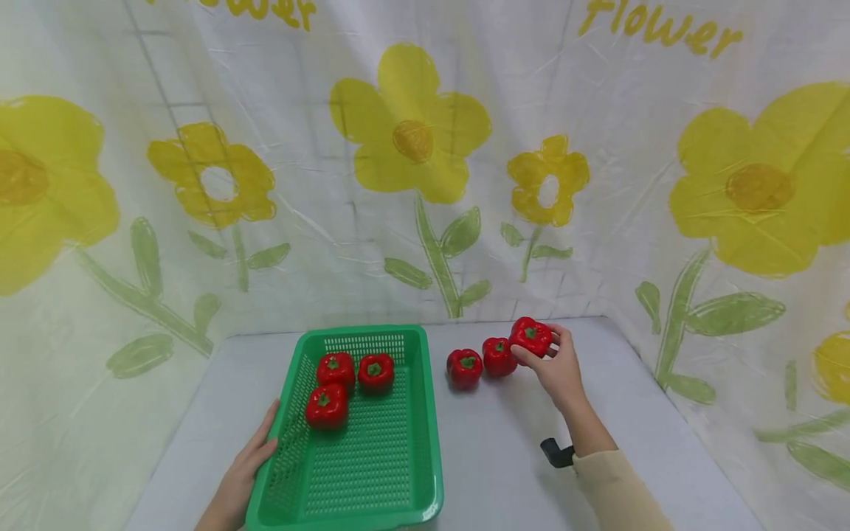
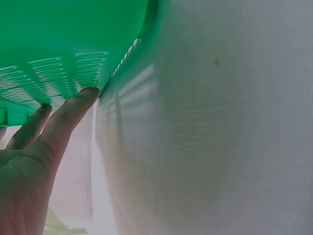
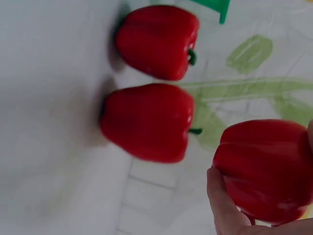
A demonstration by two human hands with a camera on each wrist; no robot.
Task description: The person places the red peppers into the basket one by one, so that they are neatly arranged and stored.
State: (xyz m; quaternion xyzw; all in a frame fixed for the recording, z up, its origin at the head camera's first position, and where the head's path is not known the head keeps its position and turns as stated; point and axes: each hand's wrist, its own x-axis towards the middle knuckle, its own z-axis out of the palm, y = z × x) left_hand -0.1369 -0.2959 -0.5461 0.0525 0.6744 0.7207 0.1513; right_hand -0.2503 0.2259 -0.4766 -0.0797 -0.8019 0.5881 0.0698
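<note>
Both the right hand (image 1: 556, 371) and the glossy red, blocky bell pepper (image 1: 530, 336) it grips are well to the right of the green, slotted plastic basket (image 1: 429, 435), whose long axis runs away from the person. Thumb and fingers are bent round the pepper's sides, parted about as wide as its body; the right wrist view shows it raised off the pale, smooth table (image 1: 498, 472), and the head view shows its green stem toward the camera.

Just left of that grip, between it and the basket, two more peppers rest on the table: a nearer red pepper (image 1: 499, 358), partly overlapped by the held one in the head view, and a farther red pepper (image 1: 464, 370) beside it.

Nearer the basket is the left hand (image 1: 240, 472), its fingers fairly straight, fingertips against the basket's left wall, holding nothing else. Inside, toward the far left, three red peppers (image 1: 327, 407) are grouped close together, stems visible.

Beyond the table's far edge hangs a white cloth printed with yellow flowers (image 1: 305, 280).
</note>
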